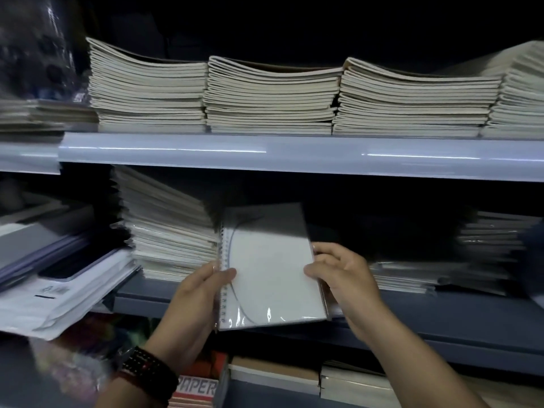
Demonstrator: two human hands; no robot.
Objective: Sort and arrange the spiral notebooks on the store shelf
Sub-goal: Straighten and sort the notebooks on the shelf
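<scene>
Plastic-wrapped and white, the spiral notebook is gripped at its wire edge by the left hand and pinched at the opposite edge by the right hand, mid-frame over the lower shelf. At the bottom, a red cover reads "PAPER".

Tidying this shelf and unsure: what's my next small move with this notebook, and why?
Probably slide the notebook into the dark gap right of the tall stack: the left hand and right hand grip its edges, and it points there.
</scene>
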